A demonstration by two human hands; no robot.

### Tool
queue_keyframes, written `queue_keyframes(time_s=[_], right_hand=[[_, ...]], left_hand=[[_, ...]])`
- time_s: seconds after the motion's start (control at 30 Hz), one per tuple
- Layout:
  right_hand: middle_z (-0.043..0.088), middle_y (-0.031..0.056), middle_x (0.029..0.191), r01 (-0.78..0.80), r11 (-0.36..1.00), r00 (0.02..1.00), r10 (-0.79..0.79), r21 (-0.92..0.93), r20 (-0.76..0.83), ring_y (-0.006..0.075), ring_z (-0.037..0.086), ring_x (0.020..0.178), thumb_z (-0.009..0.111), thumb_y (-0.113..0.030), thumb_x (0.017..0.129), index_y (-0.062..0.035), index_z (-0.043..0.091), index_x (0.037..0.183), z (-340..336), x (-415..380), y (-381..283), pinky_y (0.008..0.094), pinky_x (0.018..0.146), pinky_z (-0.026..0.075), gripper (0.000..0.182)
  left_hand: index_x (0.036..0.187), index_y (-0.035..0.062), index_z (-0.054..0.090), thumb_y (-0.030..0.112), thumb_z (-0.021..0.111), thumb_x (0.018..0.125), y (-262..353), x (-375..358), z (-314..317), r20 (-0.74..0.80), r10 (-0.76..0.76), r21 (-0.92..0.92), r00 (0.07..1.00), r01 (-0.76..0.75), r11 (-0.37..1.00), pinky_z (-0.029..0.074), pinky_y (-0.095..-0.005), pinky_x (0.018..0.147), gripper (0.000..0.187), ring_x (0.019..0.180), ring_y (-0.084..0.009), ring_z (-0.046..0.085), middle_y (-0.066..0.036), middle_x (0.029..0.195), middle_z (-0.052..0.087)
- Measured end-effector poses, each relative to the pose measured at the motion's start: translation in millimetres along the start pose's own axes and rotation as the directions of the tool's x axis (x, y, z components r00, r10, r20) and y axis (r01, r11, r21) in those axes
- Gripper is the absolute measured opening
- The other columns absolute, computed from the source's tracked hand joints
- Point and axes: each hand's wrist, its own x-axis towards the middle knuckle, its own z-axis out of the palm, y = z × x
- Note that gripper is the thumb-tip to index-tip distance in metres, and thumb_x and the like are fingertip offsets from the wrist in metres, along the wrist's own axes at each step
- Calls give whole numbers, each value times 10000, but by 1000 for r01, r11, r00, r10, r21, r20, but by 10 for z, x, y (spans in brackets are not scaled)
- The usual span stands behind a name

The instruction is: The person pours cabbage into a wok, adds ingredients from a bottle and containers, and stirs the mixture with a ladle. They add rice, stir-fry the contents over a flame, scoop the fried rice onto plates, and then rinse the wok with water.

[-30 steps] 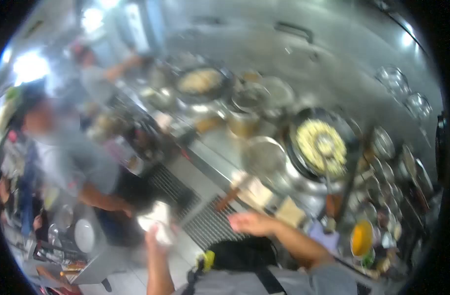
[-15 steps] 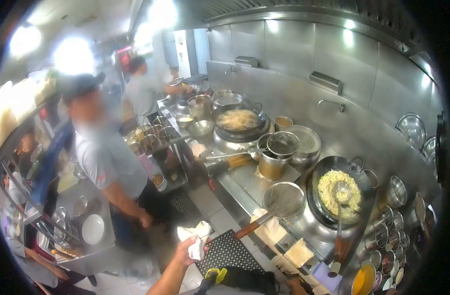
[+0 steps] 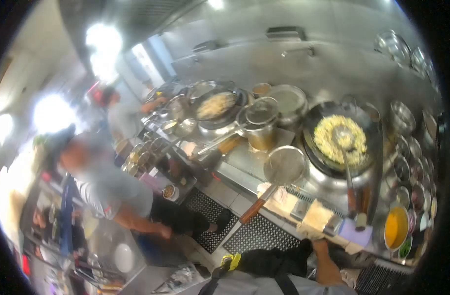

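My right hand is low at the counter's front edge, against a pale cloth that hangs there; its fingers are hidden and blurred. Out of view is my left hand. Up and to the right of my right hand sits a wok of yellow-white fried food, with a ladle resting in it, its wooden handle toward me. A round mesh strainer lies at the counter edge, its wooden handle sticking out over the floor. Folded cloths lie along the counter front.
A co-worker stands at left; another person is farther back. A second wok holds food. A strainer rests on a metal pot. Sauce bowls, one orange, stand at right. Black mats cover the floor.
The view has swung, shifting the scene. My left hand, which held a white cloth, has left the view. More of my right forearm shows at the counter edge.
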Motion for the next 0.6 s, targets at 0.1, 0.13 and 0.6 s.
queue_keyframes(time_s=[0.1,0.13,0.6], right_hand=[[583,218,1222,-347,854,936,291,388,196,398,537,1134,669,-270,797,-3,561,1209,-494,-161,-618,433,961,424,503],[606,154,978,-316,823,948,287,472,136,285,565,860,699,-261,764,-16,600,1068,-234,-100,-444,377,723,452,403],[637,119,665,-434,849,873,313,302,375,210,621,570,701,-263,768,40,655,886,-371,-60,-891,320,485,475,328]], left_hand=[[830,-42,658,424,597,790,-264,-154,156,47,-65,-32,997,66,997,480,-412,581,471,666,-287,644,-209,746,651],[823,-47,655,431,594,787,-332,-167,167,50,-73,-35,996,75,997,478,-415,582,483,663,-291,642,-216,743,648],[766,-93,621,398,563,768,-19,674,-27,-189,341,-109,921,-365,925,461,-453,615,495,672,-310,638,-273,708,619]])
